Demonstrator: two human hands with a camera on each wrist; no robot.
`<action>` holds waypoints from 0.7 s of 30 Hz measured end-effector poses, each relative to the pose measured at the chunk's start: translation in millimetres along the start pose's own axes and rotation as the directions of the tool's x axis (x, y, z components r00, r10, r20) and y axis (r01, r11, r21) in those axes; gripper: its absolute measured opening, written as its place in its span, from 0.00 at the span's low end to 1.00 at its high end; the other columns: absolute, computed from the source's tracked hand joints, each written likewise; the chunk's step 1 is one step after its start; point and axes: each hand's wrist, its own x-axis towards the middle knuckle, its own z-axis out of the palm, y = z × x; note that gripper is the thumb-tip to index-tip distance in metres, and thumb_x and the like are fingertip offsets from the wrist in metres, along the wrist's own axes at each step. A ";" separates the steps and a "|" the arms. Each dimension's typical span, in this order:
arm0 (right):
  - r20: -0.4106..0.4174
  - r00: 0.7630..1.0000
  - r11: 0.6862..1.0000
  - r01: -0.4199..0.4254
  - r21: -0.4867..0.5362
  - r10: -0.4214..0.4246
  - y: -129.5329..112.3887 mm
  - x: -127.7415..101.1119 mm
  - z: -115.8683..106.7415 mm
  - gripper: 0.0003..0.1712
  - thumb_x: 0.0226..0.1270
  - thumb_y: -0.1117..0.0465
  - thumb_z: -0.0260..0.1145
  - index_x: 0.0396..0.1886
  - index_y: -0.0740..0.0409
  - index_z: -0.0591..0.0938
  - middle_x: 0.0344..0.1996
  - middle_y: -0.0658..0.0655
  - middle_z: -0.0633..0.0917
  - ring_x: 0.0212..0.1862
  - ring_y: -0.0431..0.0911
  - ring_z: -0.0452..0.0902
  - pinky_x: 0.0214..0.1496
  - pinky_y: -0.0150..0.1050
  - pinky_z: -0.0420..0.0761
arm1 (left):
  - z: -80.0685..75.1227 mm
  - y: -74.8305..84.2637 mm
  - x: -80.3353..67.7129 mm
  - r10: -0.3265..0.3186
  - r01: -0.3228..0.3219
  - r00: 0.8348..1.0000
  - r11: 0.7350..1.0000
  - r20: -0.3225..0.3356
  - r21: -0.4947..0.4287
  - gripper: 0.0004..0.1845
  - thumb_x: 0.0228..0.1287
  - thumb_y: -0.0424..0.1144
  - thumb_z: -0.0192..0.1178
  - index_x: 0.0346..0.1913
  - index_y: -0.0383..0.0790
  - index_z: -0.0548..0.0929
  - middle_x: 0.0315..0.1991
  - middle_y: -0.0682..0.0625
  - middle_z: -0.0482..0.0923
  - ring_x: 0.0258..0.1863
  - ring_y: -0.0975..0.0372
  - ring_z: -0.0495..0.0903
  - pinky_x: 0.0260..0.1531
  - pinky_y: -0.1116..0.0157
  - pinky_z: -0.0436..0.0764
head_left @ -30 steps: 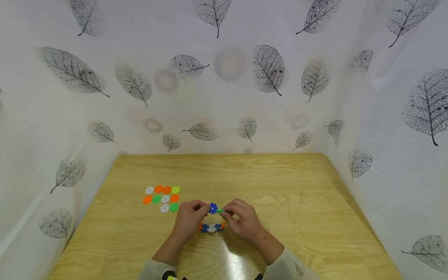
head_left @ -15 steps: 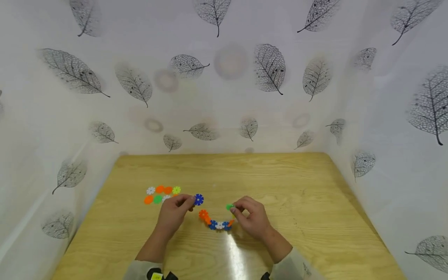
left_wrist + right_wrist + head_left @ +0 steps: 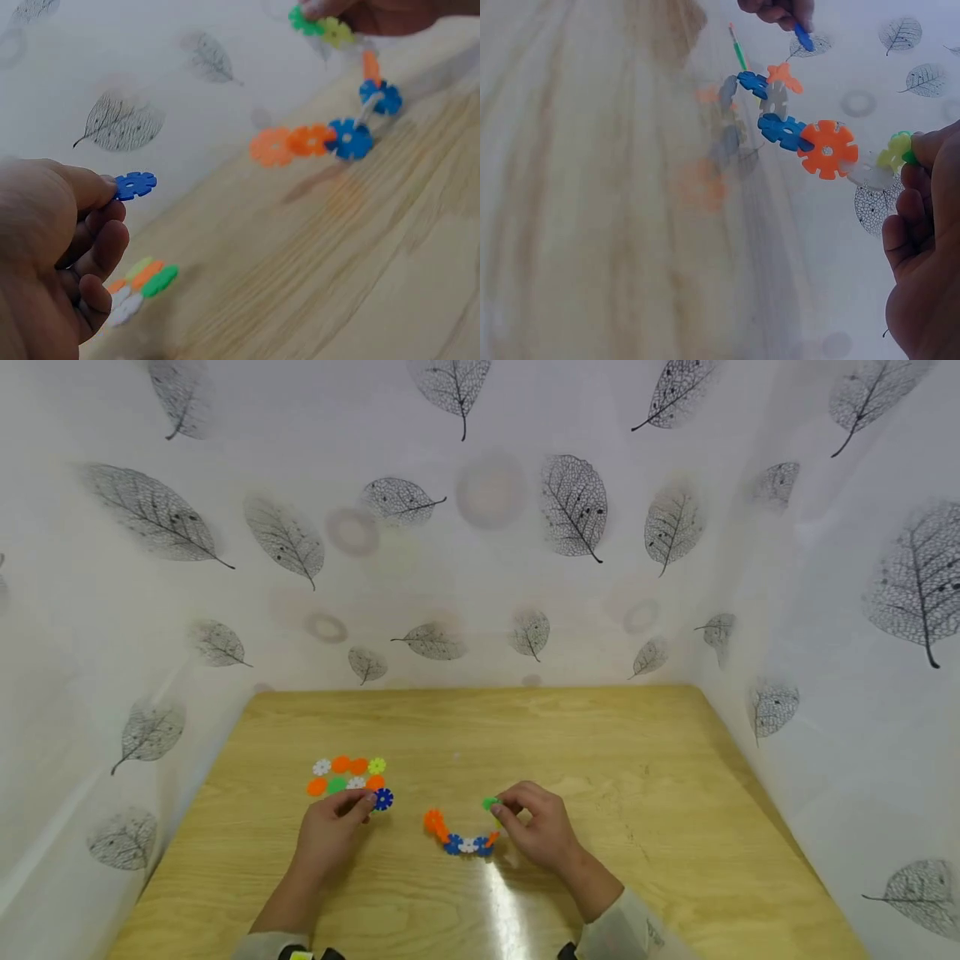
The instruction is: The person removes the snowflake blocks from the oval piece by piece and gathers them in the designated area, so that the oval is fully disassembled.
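- Head view looks forward and down from above the near table (image 3: 600,752) edge, taking in the far wall.
- Left wrist view sits close behind the left hand (image 3: 52,255), facing right along the tabletop.
- Right wrist view sits close beside the right hand (image 3: 922,247), facing left.
- All three share the chain (image 3: 459,837).

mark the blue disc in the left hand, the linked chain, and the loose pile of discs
blue disc (image 3: 136,184), left wrist view, on its flat face.
linked chain (image 3: 453,844), head view, on the blue piece at its lowest bend.
loose pile of discs (image 3: 341,765), head view, on an orange disc in the back row.
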 end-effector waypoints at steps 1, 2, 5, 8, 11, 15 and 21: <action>0.000 1.000 1.000 -0.004 -0.001 0.004 -0.3 -0.7 0.3 0.10 0.56 0.80 0.74 0.31 0.64 0.85 0.27 0.58 0.85 0.28 0.48 0.83 0.32 0.30 0.82 | -3.6 -3.3 0.6 -0.007 0.007 1.000 1.000 -0.005 0.005 0.23 0.73 0.57 0.64 0.55 0.41 0.88 0.44 0.48 0.86 0.42 0.58 0.82 0.41 0.66 0.81; 0.001 1.000 1.000 -0.008 0.000 0.008 -0.4 -1.2 0.6 0.10 0.56 0.80 0.74 0.31 0.64 0.85 0.26 0.58 0.85 0.28 0.48 0.83 0.33 0.29 0.81 | -7.0 -6.9 1.3 -0.016 0.016 1.000 1.000 -0.009 0.010 0.25 0.72 0.58 0.64 0.56 0.40 0.88 0.45 0.48 0.86 0.43 0.58 0.82 0.41 0.67 0.82; 0.008 1.000 1.000 -0.022 0.010 0.022 -0.9 -2.2 1.2 0.10 0.57 0.80 0.74 0.32 0.63 0.85 0.26 0.57 0.85 0.28 0.48 0.83 0.34 0.26 0.80 | -17.4 -15.1 3.3 -0.041 0.042 0.999 0.998 -0.031 0.037 0.26 0.71 0.59 0.65 0.56 0.40 0.88 0.45 0.48 0.87 0.45 0.58 0.82 0.41 0.67 0.81; 0.012 1.000 0.999 -0.028 0.018 0.028 -0.7 -2.5 2.0 0.11 0.56 0.81 0.73 0.32 0.63 0.86 0.27 0.57 0.85 0.29 0.47 0.83 0.35 0.26 0.80 | -27.9 -22.0 5.2 -0.068 0.073 0.996 0.994 -0.058 0.083 0.27 0.70 0.60 0.65 0.56 0.40 0.88 0.48 0.48 0.86 0.48 0.56 0.82 0.43 0.65 0.81; 0.010 1.000 1.000 -0.023 0.019 0.023 -0.5 -2.6 3.0 0.12 0.55 0.82 0.73 0.31 0.63 0.86 0.27 0.57 0.85 0.29 0.47 0.83 0.34 0.27 0.80 | -36.3 -27.7 6.5 -0.087 0.099 0.992 0.987 -0.095 0.126 0.27 0.70 0.60 0.65 0.56 0.39 0.87 0.50 0.47 0.85 0.51 0.54 0.80 0.45 0.61 0.79; 0.008 1.000 0.999 -0.028 0.016 0.028 -1.0 -2.9 4.2 0.12 0.55 0.82 0.73 0.31 0.63 0.86 0.27 0.57 0.86 0.29 0.47 0.83 0.34 0.27 0.80 | -43.2 -35.5 8.2 -0.083 0.105 0.988 0.980 -0.129 0.169 0.26 0.71 0.58 0.65 0.56 0.38 0.87 0.51 0.44 0.85 0.51 0.52 0.80 0.49 0.56 0.77; 0.012 0.999 0.999 -0.036 0.013 0.035 -0.6 -3.3 5.9 0.11 0.56 0.81 0.73 0.31 0.63 0.86 0.27 0.57 0.86 0.29 0.47 0.83 0.33 0.28 0.81 | -49.8 -40.0 9.8 -0.073 0.106 0.984 0.972 -0.160 0.208 0.24 0.72 0.55 0.65 0.55 0.36 0.87 0.52 0.42 0.85 0.53 0.49 0.80 0.52 0.50 0.77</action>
